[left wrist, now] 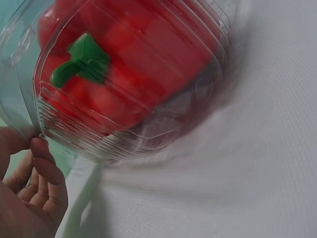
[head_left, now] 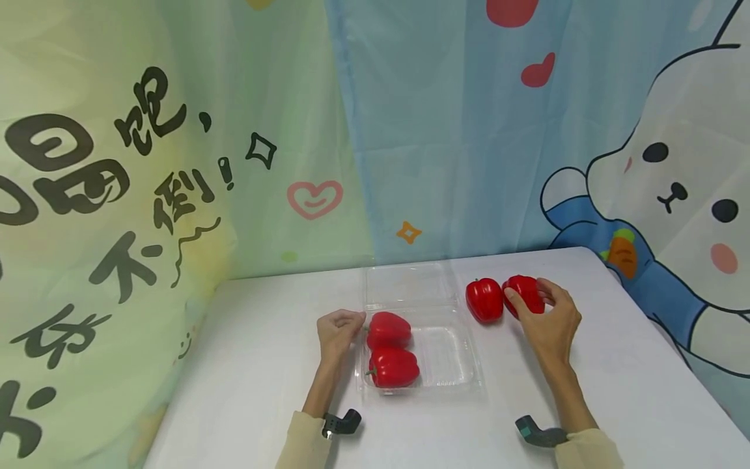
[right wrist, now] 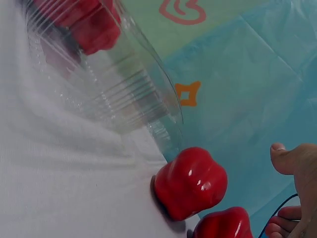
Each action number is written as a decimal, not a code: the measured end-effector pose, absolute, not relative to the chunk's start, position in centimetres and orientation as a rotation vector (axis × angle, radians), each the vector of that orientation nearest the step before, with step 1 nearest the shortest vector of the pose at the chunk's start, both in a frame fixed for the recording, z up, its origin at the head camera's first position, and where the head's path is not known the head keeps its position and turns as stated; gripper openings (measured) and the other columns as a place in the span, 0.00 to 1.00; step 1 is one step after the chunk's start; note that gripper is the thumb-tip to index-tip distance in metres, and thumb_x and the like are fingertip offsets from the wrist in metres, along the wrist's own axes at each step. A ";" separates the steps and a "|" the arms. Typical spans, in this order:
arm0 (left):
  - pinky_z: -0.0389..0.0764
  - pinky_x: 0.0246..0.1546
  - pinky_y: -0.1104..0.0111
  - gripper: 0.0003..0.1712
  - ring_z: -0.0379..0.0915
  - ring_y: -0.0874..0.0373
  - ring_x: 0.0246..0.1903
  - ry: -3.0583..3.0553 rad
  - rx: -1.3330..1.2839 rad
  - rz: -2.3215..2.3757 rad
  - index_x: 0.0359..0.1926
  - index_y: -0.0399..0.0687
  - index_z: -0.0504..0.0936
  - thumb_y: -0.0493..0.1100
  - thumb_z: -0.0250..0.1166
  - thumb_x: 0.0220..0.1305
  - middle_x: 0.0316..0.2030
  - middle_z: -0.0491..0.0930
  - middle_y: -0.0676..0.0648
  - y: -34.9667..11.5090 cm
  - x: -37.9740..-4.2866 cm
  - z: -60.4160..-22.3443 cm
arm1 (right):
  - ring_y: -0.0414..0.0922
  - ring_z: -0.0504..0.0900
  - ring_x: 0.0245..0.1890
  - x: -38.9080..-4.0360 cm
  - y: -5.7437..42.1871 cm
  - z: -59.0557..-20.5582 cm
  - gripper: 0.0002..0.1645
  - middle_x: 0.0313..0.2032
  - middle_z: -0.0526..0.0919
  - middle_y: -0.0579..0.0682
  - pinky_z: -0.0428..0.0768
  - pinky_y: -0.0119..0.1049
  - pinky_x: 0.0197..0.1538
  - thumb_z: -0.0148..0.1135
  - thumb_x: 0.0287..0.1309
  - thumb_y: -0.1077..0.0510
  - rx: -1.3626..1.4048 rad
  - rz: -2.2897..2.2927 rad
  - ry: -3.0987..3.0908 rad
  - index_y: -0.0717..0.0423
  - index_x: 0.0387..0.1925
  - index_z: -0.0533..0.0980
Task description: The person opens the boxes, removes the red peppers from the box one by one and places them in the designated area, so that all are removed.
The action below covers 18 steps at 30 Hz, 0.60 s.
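Nearest us lie two sleeves [head_left: 303,444]; beyond, we see the left hand [head_left: 338,331] pinching the rim of the clear box [head_left: 448,355], the right hand [head_left: 553,322], thumb and fingers parted, over the rightmost pepper [head_left: 529,290], right of the box.

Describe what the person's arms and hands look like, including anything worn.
The left hand and right hand are ungloved. The left sleeve and right sleeve are pale beige. Beside each cuff sits a dark, bent device: the left device and the right device, which shows a small teal patch.
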<state>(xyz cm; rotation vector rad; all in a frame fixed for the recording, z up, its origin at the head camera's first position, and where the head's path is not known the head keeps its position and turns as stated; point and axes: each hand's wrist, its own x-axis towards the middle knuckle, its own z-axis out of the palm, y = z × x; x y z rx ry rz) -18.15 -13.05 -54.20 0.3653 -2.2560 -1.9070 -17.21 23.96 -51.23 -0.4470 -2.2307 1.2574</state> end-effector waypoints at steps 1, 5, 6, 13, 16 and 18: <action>0.80 0.31 0.69 0.11 0.82 0.60 0.28 -2.253 0.360 -1.908 0.36 0.36 0.90 0.42 0.75 0.68 0.31 0.92 0.39 -13.1 -18.1 -54.2 | 0.61 0.78 0.67 -17.2 23.8 -51.2 0.42 0.71 0.80 0.63 0.81 0.68 0.67 0.78 0.64 0.50 -0.433 1.257 -2.229 0.59 0.75 0.74; 0.80 0.31 0.69 0.11 0.81 0.61 0.28 -2.241 0.346 -1.913 0.36 0.35 0.90 0.42 0.75 0.67 0.31 0.92 0.39 -13.3 -18.0 -54.3 | 0.61 0.79 0.67 -17.0 23.0 -51.0 0.42 0.71 0.80 0.63 0.81 0.69 0.67 0.80 0.62 0.53 -0.373 1.267 -2.223 0.59 0.74 0.75; 0.80 0.31 0.69 0.11 0.81 0.61 0.28 -2.241 0.340 -1.913 0.36 0.35 0.90 0.42 0.75 0.68 0.31 0.92 0.39 -13.3 -18.0 -54.4 | 0.61 0.79 0.67 -17.0 22.9 -51.0 0.42 0.71 0.81 0.63 0.81 0.69 0.67 0.81 0.61 0.53 -0.363 1.271 -2.223 0.59 0.74 0.75; 0.80 0.31 0.69 0.10 0.81 0.60 0.27 -2.241 0.332 -1.924 0.35 0.36 0.90 0.41 0.75 0.68 0.29 0.91 0.39 -12.9 -18.4 -54.5 | 0.62 0.80 0.68 -16.8 22.0 -50.6 0.43 0.68 0.82 0.63 0.81 0.70 0.66 0.83 0.56 0.59 -0.225 1.276 -2.241 0.59 0.72 0.76; 0.81 0.31 0.69 0.10 0.80 0.60 0.27 -2.238 0.331 -1.929 0.35 0.35 0.90 0.41 0.75 0.68 0.28 0.90 0.39 -12.9 -18.3 -54.5 | 0.60 0.81 0.66 -16.8 21.7 -50.7 0.43 0.67 0.84 0.63 0.82 0.69 0.65 0.85 0.53 0.61 -0.129 1.263 -2.247 0.60 0.71 0.77; 0.81 0.30 0.70 0.10 0.80 0.60 0.26 -2.237 0.328 -1.929 0.35 0.35 0.90 0.41 0.75 0.68 0.28 0.90 0.39 -13.0 -18.3 -54.5 | 0.58 0.82 0.65 -16.7 21.4 -50.8 0.43 0.66 0.85 0.61 0.82 0.67 0.65 0.85 0.52 0.62 -0.073 1.249 -2.259 0.59 0.70 0.78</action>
